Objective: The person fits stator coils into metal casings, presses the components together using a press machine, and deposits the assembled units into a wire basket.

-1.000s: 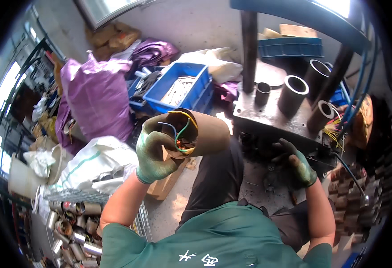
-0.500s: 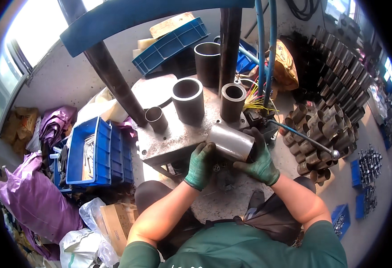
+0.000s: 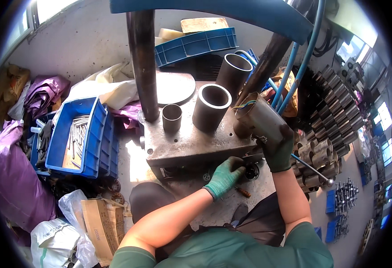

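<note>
A smooth grey metal tube [image 3: 265, 118] is tilted over the right end of the steel press table [image 3: 191, 145]. My right hand [image 3: 280, 149], in a dark-stained green glove, is wrapped around its lower end. My left hand [image 3: 226, 177], gloved in green, is by the table's front edge with its fingers curled; what they hold, if anything, I cannot make out. Upright on the table stand a small dark cylinder [image 3: 172, 118] and a wide thick-walled cylinder [image 3: 211, 109]. Another large cylinder [image 3: 234, 73] stands behind them. The held tube partly covers a shorter cylinder [image 3: 242, 129].
Dark press columns [image 3: 143, 67] rise from the table. A lever with a ball end [image 3: 330, 182] juts out at right, near several stacked tubes [image 3: 323, 156]. A blue crate [image 3: 95, 138] with metal rods stands left, beside purple sacks [image 3: 17, 169]. An opened cardboard box [image 3: 98, 228] lies lower left.
My left hand has let go of the tube and moved right, to the table's front edge. My right hand has raised and tilted the tube to the right. The view has turned.
</note>
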Motion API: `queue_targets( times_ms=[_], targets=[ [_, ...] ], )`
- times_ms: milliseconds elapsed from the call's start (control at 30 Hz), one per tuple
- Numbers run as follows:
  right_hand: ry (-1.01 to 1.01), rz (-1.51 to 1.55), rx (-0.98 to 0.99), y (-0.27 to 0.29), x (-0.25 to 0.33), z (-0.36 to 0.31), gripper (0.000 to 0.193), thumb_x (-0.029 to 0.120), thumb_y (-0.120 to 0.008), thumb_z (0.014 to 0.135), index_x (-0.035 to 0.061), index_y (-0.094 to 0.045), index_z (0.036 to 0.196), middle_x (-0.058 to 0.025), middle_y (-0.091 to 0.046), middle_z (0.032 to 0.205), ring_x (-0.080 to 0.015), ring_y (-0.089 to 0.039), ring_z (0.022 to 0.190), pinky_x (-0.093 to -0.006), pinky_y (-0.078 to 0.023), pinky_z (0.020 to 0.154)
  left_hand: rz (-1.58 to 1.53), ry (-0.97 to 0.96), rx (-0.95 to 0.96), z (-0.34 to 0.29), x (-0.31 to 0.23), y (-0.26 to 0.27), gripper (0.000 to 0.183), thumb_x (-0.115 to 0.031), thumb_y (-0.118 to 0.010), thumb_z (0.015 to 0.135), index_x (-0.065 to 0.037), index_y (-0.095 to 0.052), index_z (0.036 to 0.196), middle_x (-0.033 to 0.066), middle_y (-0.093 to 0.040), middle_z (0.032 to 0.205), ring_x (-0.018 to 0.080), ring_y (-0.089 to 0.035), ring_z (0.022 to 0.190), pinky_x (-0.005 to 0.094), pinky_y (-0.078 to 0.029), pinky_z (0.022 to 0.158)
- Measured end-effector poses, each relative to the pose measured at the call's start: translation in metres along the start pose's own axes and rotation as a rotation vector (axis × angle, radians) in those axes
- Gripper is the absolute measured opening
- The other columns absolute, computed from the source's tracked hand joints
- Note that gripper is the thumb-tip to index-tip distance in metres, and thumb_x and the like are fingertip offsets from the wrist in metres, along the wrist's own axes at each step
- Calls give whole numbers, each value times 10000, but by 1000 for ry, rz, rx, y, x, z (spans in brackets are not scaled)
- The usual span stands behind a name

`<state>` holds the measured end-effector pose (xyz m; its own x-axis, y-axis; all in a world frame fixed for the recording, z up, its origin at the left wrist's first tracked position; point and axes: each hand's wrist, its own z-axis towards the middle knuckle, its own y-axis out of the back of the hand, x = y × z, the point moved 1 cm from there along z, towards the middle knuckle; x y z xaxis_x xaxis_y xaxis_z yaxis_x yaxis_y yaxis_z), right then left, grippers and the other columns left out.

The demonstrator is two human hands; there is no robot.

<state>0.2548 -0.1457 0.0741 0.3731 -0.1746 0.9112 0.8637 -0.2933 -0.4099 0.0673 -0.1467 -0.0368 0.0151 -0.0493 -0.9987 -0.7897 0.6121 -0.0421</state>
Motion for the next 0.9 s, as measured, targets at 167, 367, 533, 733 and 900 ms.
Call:
queue_targets(
  times_ms=[167, 367, 533, 733, 900],
  targets=[
    [369, -173, 100, 3, -3, 65, 403, 263, -687, 1028, 60, -582, 1359, -79, -607, 1276, -232, -657, 1153, -454, -602, 971, 642, -193, 230, -3, 1, -15, 417, -294, -735, 923, -55, -679, 1260, 198, -688, 1208, 393, -661, 1171, 493, -522, 1022],
    [265, -485, 210, -79, 41, 108, 670, 138, -834, 869, 107, -519, 1460, -65, -600, 1207, -163, -611, 1133, -324, -550, 939, 1102, -99, 686, -2, 25, -21, 427, -330, -755, 893, -106, -719, 1254, 164, -702, 1240, 355, -688, 1156, 496, -548, 953],
    [426, -1010, 374, -129, 61, 118, 672, 300, -874, 889, 38, -606, 1446, -125, -696, 1266, -223, -664, 1185, -361, -545, 1036, 1083, -149, 676, -4, 21, -19, 444, -349, -763, 891, -103, -718, 1259, 158, -706, 1259, 355, -691, 1167, 501, -547, 955],
    [546, -1641, 462, -177, 69, 138, 830, 616, -698, 910, -7, -605, 1452, -265, -659, 1399, -390, -642, 1305, -456, -495, 1129, 1099, -160, 696, -3, 24, -24, 437, -348, -762, 889, -105, -727, 1251, 160, -711, 1257, 349, -695, 1170, 499, -546, 953],
    [387, -1860, 436, -201, 74, 142, 853, 640, -661, 934, -10, -584, 1480, -261, -632, 1444, -379, -618, 1348, -449, -484, 1159, 1116, -160, 747, -7, 32, -32, 451, -343, -758, 882, -102, -735, 1262, 163, -716, 1258, 344, -701, 1175, 496, -546, 951]
  ],
)
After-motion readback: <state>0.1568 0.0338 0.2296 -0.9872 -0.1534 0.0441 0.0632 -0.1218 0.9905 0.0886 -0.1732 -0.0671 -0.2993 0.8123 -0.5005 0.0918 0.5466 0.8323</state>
